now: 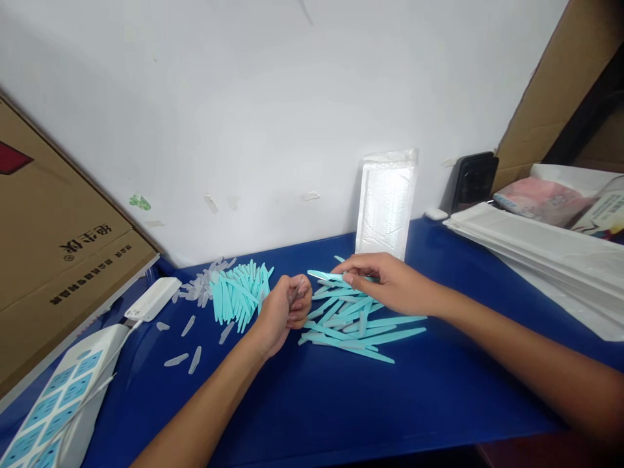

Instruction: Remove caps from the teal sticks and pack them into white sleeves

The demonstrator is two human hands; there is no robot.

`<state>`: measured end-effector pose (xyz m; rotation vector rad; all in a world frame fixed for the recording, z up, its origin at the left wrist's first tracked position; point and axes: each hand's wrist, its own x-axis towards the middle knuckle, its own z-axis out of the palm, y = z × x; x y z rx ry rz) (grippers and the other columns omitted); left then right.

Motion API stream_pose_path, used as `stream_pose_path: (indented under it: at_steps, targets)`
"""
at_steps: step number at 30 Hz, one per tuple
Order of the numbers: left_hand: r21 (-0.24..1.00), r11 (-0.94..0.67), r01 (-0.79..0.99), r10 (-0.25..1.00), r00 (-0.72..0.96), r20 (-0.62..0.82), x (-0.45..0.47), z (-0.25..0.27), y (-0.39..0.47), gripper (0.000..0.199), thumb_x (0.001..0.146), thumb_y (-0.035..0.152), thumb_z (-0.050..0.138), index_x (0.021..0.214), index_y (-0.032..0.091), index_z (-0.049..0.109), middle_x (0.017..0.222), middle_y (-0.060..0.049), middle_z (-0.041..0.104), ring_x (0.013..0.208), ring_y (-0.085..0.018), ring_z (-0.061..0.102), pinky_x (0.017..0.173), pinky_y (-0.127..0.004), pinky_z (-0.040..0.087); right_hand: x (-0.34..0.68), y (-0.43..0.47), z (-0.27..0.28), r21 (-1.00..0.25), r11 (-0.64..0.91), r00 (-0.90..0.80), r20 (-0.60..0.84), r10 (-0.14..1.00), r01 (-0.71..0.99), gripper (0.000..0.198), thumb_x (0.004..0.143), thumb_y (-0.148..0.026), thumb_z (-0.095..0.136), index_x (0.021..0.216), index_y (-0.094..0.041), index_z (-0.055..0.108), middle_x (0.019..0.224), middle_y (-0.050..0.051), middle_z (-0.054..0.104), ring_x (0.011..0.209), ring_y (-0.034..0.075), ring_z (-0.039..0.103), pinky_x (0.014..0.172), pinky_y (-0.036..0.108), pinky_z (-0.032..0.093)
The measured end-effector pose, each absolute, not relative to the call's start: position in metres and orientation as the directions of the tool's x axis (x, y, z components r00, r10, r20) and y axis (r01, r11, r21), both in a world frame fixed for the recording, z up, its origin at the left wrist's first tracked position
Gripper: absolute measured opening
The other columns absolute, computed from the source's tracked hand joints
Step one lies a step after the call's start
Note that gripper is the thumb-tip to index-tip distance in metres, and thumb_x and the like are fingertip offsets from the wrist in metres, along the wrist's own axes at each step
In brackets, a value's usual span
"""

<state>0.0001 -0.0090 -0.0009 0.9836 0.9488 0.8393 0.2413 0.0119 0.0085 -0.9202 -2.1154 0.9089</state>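
Turquoise stick [322,275]: likely light, stiff; grip mid-length. Right hand [383,278] pinches it; left hand [279,313], curled, holds grey piece [296,293].

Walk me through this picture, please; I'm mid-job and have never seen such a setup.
There is no machine here: these are a person's bare hands, seen from one camera on that person's head, looking forward and down. On the blue table lie two turquoise heaps: a left pile and a looser right pile. Small greyish pieces lie by the left one. The right hand holds a turquoise stick above the right pile. The left hand is curled, apparently around something greyish, mostly hidden. A silvery packet leans against the wall; a power strip sits far left.
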Motion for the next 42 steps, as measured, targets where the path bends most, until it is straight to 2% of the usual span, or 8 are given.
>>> stream_pose_path:
  at_steps: [8, 12, 17, 26, 32, 36, 38, 42]
  targets:
    - [0.965, 0.211, -0.157, 0.938, 0.312, -0.155, -0.003, -0.005, -0.007, 0.026, 0.094, 0.043, 0.067, 0.099, 0.02, 0.06, 0.074, 0.005, 0.047, 0.047, -0.003, 0.018, 0.042, -0.018, 0.013, 0.246, 0.015, 0.008, -0.805, 0.496, -0.452, 0.327, 0.83, 0.326, 0.031, 0.099, -0.047, 0.061, 0.109, -0.021, 0.075, 0.099, 0.006, 0.076, 0.088, 0.021, 0.069, 0.079, 0.035, 0.054]
    - [0.98, 0.128, -0.151, 0.977, 0.192, -0.098, -0.005, -0.009, -0.003, 0.031, 0.092, 0.046, 0.071, 0.097, 0.019, 0.058, 0.104, -0.004, 0.069, 0.044, 0.0, 0.019, 0.039, -0.019, 0.014, 0.245, 0.013, 0.01, -0.789, 0.511, -0.452, 0.34, 0.825, 0.34, 0.026, 0.098, -0.042, 0.063, 0.106, -0.022, 0.077, 0.093, 0.005, 0.076, 0.084, 0.021, 0.068, 0.075, 0.034, 0.053]
    - [0.981, 0.098, -0.169, 0.984, 0.163, -0.07, -0.003, -0.009, -0.002, 0.035, 0.087, 0.047, 0.076, 0.094, 0.019, 0.057, 0.127, -0.011, 0.07, 0.043, 0.002, 0.018, 0.039, -0.018, 0.014, 0.244, 0.012, 0.008, -0.766, 0.551, -0.481, 0.365, 0.797, 0.332, 0.022, 0.097, -0.036, 0.062, 0.105, -0.023, 0.078, 0.094, 0.005, 0.077, 0.084, 0.021, 0.069, 0.078, 0.035, 0.055]
    - [0.982, 0.088, -0.166, 0.982, 0.182, -0.057, -0.002, -0.009, -0.003, 0.031, 0.09, 0.045, 0.074, 0.094, 0.018, 0.059, 0.128, -0.012, 0.071, 0.044, 0.001, 0.018, 0.039, -0.018, 0.014, 0.245, 0.011, 0.01, -0.759, 0.553, -0.463, 0.376, 0.803, 0.343, 0.018, 0.095, -0.03, 0.064, 0.102, -0.023, 0.079, 0.094, 0.004, 0.077, 0.084, 0.02, 0.069, 0.076, 0.033, 0.053]
    - [0.984, 0.087, -0.158, 0.975, 0.215, -0.052, 0.0, -0.008, -0.005, 0.031, 0.092, 0.044, 0.073, 0.093, 0.019, 0.055, 0.1, -0.005, 0.072, 0.044, 0.0, 0.015, 0.041, -0.019, 0.012, 0.245, 0.01, 0.01, -0.728, 0.591, -0.495, 0.393, 0.775, 0.347, 0.02, 0.097, -0.03, 0.062, 0.106, -0.024, 0.08, 0.09, 0.004, 0.075, 0.08, 0.019, 0.066, 0.072, 0.031, 0.051]
    - [0.991, 0.086, -0.102, 0.972, 0.225, -0.061, 0.004, -0.012, -0.009, 0.032, 0.09, 0.045, 0.075, 0.093, 0.021, 0.053, 0.054, 0.012, 0.036, 0.045, -0.004, 0.01, 0.042, -0.019, 0.011, 0.24, 0.007, 0.006, -0.709, 0.63, -0.54, 0.412, 0.734, 0.316, 0.026, 0.101, -0.034, 0.059, 0.118, -0.027, 0.078, 0.089, 0.003, 0.073, 0.077, 0.016, 0.063, 0.066, 0.029, 0.046]
    - [0.994, 0.072, -0.083, 0.975, 0.218, -0.052, 0.005, -0.013, -0.01, 0.034, 0.089, 0.046, 0.076, 0.093, 0.022, 0.051, 0.053, 0.014, 0.023, 0.045, -0.004, 0.009, 0.042, -0.019, 0.011, 0.238, 0.006, 0.004, -0.691, 0.647, -0.538, 0.428, 0.726, 0.322, 0.026, 0.102, -0.033, 0.06, 0.119, -0.027, 0.078, 0.088, 0.002, 0.072, 0.075, 0.015, 0.061, 0.067, 0.028, 0.045]
    - [0.999, 0.041, -0.013, 0.984, 0.176, -0.039, 0.01, -0.014, -0.01, 0.037, 0.087, 0.049, 0.076, 0.093, 0.021, 0.053, 0.056, 0.013, 0.028, 0.045, -0.004, 0.012, 0.041, -0.02, 0.011, 0.24, 0.01, 0.001, -0.698, 0.617, -0.527, 0.391, 0.755, 0.365, 0.023, 0.099, -0.034, 0.064, 0.112, -0.025, 0.08, 0.083, 0.001, 0.074, 0.07, 0.013, 0.061, 0.066, 0.028, 0.046]
